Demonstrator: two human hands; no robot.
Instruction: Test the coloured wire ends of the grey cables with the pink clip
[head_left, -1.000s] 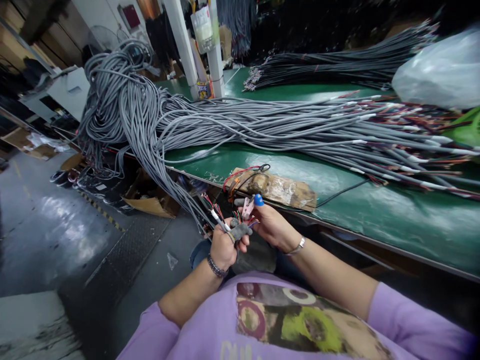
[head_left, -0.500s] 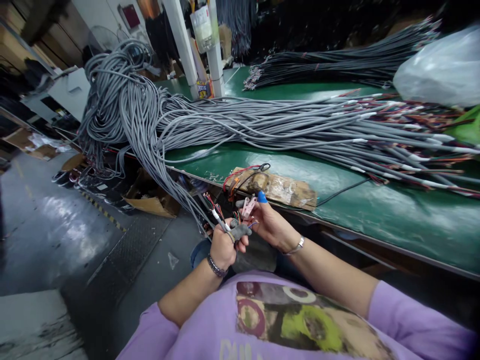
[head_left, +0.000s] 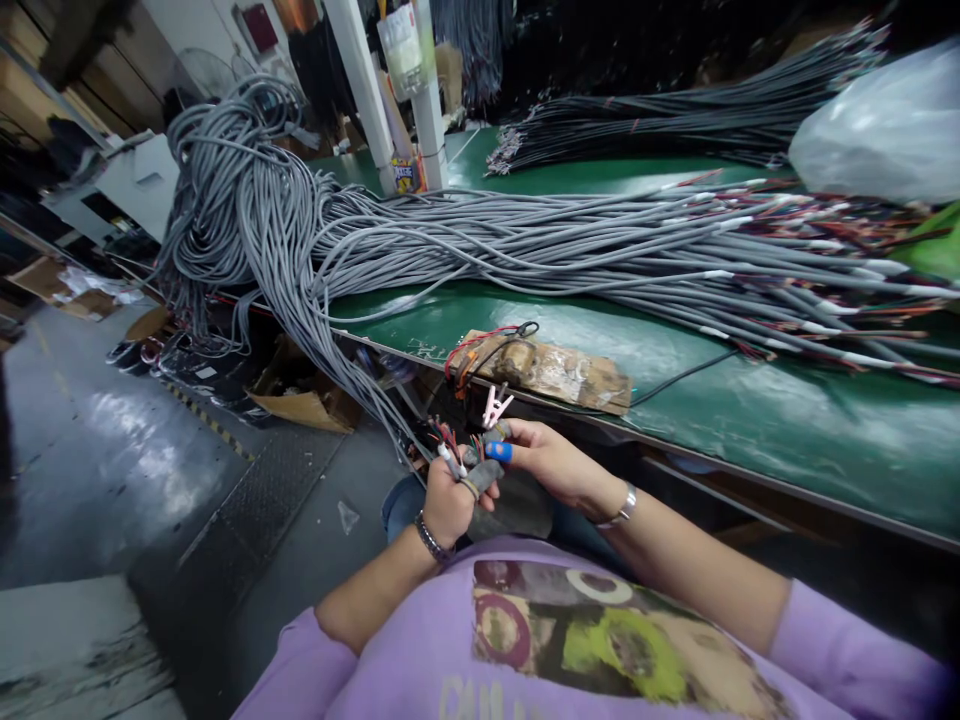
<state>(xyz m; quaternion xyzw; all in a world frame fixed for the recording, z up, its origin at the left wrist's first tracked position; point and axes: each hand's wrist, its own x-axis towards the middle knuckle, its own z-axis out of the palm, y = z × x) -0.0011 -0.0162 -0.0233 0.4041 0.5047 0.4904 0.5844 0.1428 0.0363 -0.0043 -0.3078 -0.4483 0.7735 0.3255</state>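
My left hand (head_left: 454,492), with grey finger covers, is closed around the ends of grey cables (head_left: 448,458) whose coloured wires fan out. Against those wires, the fingertips of my right hand (head_left: 529,455) are pinched; a blue band wraps its thumb and a grey cover one finger. Just beyond the right fingertips is a pink clip (head_left: 496,408), its two arms spread. Behind it, a worn wooden board (head_left: 577,378) lies at the table edge with red, orange and black wires at its left end.
Many grey cables (head_left: 420,235) stretch across the green table (head_left: 750,430) and hang over its edge at the left. Farther back are black cables (head_left: 637,130), with a plastic bag (head_left: 885,125) at the right. An open cardboard box (head_left: 304,395) stands on the floor.
My right hand has come down from the pink clip to the wires, its thumb now lower. The clip is out of its fingers, with its arms spread. My left hand has barely moved.
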